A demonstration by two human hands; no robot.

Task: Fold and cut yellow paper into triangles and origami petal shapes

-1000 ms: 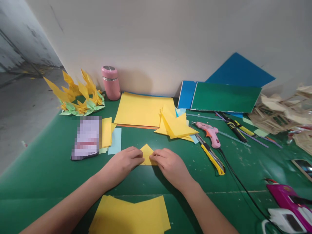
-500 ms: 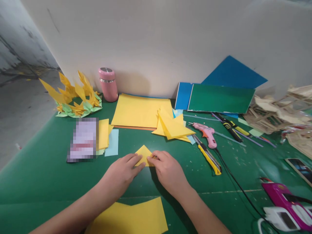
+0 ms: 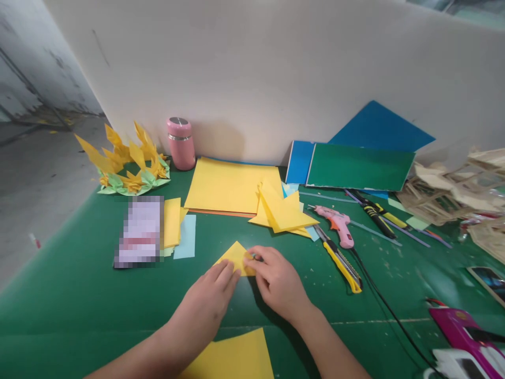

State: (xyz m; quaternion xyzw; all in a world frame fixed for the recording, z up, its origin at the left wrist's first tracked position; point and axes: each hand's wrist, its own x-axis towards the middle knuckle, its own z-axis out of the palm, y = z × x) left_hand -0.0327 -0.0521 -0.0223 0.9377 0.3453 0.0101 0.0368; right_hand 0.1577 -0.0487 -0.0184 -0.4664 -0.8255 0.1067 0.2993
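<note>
A small piece of yellow paper, folded to a triangle, lies on the green table with its point away from me. My left hand rests on its left side, fingers stretched flat over the paper and holding nothing. At the right corner, my right hand is closed, thumb and fingertips pinching the edge. Part of the paper is hidden under the fingers. Nearer to me is a larger yellow sheet, partly covered by my left forearm.
Behind lie yellow sheets and folded yellow pieces. On the right are a pink glue gun with its cord, a yellow cutter and a magenta device. A pink flask and a paper crown stand back left.
My left hand has shifted right and further onto the folded paper, its fingers now closer together. The right hand stays at the right corner. The whole view has tilted slightly.
</note>
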